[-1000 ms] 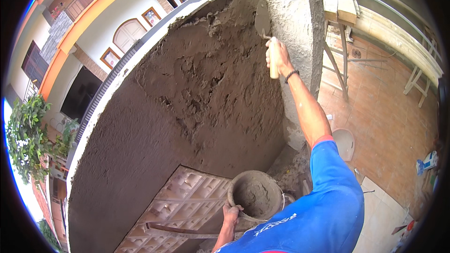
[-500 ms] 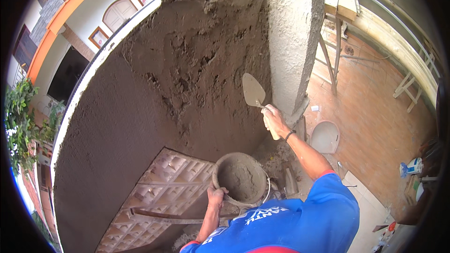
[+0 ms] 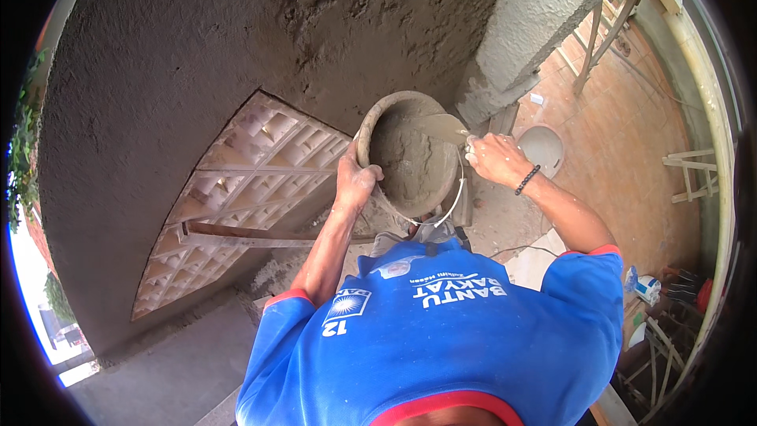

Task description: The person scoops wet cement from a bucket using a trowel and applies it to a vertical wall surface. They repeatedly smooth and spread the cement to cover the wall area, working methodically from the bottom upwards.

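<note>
A round bucket (image 3: 364,128) of wet grey mortar (image 3: 414,166) is held in front of me, tilted so its mouth faces up toward the camera. My left hand (image 3: 356,177) grips its left rim, thumb over the edge. My right hand (image 3: 498,159) is closed on a trowel (image 3: 443,128), whose blade reaches over the bucket's far right rim into its mouth; the handle is mostly hidden in my fist. The bucket's white wire handle (image 3: 459,197) hangs on the right side. Ahead stands a wall (image 3: 339,39) of fresh mortar, rough in its upper part, smoother at the left.
A patterned vent-block panel (image 3: 236,166) is set in the wall at left, with a long wooden strip (image 3: 244,237) before it. A rough whitish column (image 3: 536,12) rises at the far right. Beyond it are a round pale basin (image 3: 542,150), tiled floor (image 3: 623,142) and wooden trestle legs (image 3: 603,35).
My right hand has brought the trowel down from in front of the wall into the bucket's mouth. My left hand still holds the bucket rim. The view has tilted downward.
</note>
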Demonstrator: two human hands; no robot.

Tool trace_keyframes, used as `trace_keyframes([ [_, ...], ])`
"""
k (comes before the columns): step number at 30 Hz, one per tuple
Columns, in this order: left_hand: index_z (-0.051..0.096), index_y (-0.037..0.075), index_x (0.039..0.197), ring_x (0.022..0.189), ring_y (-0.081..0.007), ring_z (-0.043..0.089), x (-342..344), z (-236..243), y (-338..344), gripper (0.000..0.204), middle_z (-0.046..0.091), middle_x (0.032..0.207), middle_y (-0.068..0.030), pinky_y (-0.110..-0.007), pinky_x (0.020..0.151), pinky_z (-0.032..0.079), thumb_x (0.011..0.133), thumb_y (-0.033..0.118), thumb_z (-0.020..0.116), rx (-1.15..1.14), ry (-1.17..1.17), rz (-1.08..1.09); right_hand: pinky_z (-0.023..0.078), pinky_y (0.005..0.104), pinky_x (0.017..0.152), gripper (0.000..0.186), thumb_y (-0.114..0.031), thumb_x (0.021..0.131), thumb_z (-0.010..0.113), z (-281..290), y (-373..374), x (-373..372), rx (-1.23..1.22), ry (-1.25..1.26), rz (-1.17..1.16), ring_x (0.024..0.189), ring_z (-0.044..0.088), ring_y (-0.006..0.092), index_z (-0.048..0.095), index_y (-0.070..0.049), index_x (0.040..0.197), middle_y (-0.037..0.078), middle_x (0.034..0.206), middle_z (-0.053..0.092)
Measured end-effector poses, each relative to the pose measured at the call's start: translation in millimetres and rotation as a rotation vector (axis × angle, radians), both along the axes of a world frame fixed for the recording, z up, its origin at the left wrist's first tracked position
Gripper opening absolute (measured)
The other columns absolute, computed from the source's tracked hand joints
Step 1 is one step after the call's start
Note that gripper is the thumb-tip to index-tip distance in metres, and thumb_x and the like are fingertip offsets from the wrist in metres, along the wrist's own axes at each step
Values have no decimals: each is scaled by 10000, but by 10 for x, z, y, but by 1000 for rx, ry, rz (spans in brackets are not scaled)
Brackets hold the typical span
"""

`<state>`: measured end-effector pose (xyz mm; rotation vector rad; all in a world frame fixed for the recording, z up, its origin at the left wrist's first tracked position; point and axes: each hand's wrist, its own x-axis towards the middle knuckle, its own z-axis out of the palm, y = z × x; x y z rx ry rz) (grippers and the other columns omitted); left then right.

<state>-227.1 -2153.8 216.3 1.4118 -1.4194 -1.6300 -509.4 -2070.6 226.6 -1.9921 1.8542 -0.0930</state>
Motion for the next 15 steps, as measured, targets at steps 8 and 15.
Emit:
trace_keyframes([
  [8, 504, -42, 1281, 971, -205, 575, -127, 32, -14, 699, 620, 1090, -123, -289, 843, 466, 584, -86, 537, -23, -29, -36, 496, 525, 716, 345, -266, 862, 500, -667, 235, 408, 104, -456, 167, 760, 611, 485, 612, 41, 971, 299, 776, 614],
  [15, 526, -31, 1265, 881, -195, 595, 28, -116, 58, 684, 645, 995, -104, -295, 799, 481, 582, -41, 561, -7, -1, -5, 387, 235, 389, 246, -275, 931, 522, -467, 408, 486, 687, -1073, -369, 446, 472, 71, 556, -43, 859, 12, 600, 508],
])
